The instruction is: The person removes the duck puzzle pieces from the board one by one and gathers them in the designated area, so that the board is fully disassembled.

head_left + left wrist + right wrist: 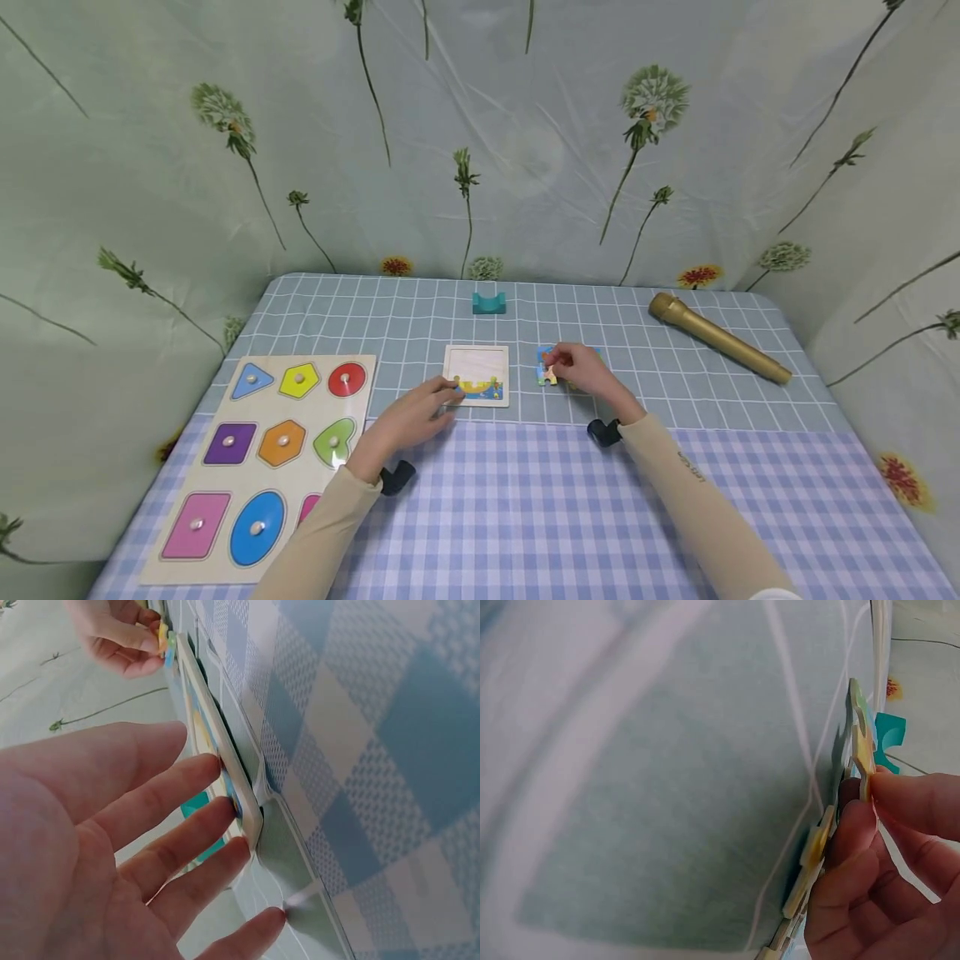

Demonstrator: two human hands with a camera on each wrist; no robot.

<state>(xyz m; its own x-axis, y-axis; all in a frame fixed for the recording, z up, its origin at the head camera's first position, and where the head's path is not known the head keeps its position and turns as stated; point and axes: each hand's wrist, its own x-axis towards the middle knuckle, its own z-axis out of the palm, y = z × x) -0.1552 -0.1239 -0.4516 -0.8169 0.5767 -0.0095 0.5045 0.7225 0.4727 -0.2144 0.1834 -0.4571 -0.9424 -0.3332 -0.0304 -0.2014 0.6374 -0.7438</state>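
Note:
A small wooden puzzle tray [477, 362] lies near the middle of the table, with joined yellow and blue jigsaw pieces [482, 390] along its near edge. My left hand [412, 415] has its fingers extended, fingertips at the tray's near left corner; in the left wrist view they touch its rim. To the tray's right, my right hand [585, 372] pinches a jigsaw piece [862, 746] between thumb and fingers, raised edge-on over the cloth. More loose jigsaw pieces [810, 859] lie beneath that hand, partly hidden by it.
On the left lies a large shape-puzzle board [300, 521] with knobbed pieces, partly under the left forearm. A teal curved block [489, 304] stands at the back. A gold microphone [720, 337] lies at the right. Flower-printed cloth [540, 167] hangs behind the table.

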